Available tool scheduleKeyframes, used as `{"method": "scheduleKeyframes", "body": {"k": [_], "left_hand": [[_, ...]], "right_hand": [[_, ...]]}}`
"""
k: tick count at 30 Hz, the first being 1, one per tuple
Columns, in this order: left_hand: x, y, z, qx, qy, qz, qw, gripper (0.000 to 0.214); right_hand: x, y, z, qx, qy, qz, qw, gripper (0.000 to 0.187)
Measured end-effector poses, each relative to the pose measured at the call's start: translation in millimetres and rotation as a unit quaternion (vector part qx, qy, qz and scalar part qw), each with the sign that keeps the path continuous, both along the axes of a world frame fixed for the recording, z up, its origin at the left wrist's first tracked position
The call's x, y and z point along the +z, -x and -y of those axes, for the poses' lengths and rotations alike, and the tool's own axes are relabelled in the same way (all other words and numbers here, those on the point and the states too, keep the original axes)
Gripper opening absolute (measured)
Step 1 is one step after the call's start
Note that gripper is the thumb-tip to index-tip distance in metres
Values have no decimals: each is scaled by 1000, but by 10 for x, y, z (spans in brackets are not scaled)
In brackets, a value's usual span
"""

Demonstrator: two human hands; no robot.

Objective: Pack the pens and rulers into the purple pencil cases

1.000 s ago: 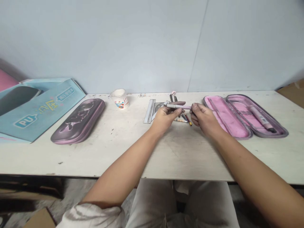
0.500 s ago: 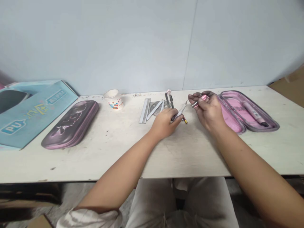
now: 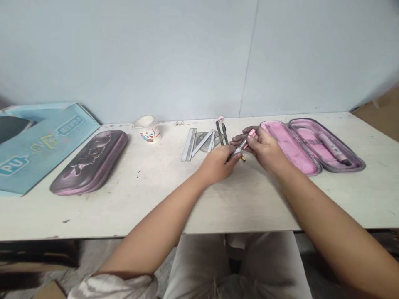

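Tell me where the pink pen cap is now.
In the head view, the pink pen cap sits right of centre in the right hand, beside the left hand and left of the open pink-lined case.

Exposure moderate; I read the light as cool and diffuse, source direction unclear. Wall (image 3: 140,58) evenly pale, dimming toward the top right corner. Tabletop (image 3: 156,199) bright, without burnt-out patches; below its front edge the floor (image 3: 99,253) drops into deep shade, darkest at left. Faint, soft-edged shading under both forearms (image 3: 168,220). Glossy highlights on the dark case (image 3: 90,162). Wide lens: on my feed the box (image 3: 59,145) stretches toward the left border. Fine detail smeared throughout: lettering on the marker (image 3: 334,148) illegible to me, and the pen (image 3: 241,146) soft between left hand (image 3: 220,162) and right hand (image 3: 263,146).
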State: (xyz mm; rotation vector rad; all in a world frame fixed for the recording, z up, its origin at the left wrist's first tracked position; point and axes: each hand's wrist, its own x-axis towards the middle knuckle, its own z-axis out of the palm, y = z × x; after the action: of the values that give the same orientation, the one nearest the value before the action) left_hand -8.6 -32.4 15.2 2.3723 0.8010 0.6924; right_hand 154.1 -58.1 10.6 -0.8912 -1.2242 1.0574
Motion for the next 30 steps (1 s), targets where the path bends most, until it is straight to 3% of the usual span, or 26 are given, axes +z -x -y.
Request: {"method": "scheduleKeyframes", "body": {"k": [2,5,8,13,15,17,20,23,27,30], "left_hand": [[43,7,32,-48,132,39,989,34],[59,-2,78,-132,304,117,936,40],[21,-48,85,-126,389,188,893,42],[45,-229,44,-3,418,279,864,39],[94,-371,41,-6,400,283,872,37],[137,-569,50,-13,355,262,897,37],[168,-949,99,-15,220,179,959,31],[158,-1354,216,-40,65,56,995,27],[85,-1776,452,-86,-63,-70,992,39],[16,-1924,576,-88,-92,-115,985,43]], "right_hand": [[41,-4,44,33,23,0,999,30],[101,15,96,58,41,-29,997,30],[81,86,89,67,68,-12,995,37],[41,131,25,-11,-7,94,996,38],[94,42,57,-80,-45,150,984,37],[163,-134,133,-150,-70,203,965,36],[235,-555,284,-267,-83,292,915,34],[232,-1084,425,-385,-69,409,825,33],[148,-1666,557,-453,0,566,689,37],[57,-1845,602,-431,54,639,635,41]]}}
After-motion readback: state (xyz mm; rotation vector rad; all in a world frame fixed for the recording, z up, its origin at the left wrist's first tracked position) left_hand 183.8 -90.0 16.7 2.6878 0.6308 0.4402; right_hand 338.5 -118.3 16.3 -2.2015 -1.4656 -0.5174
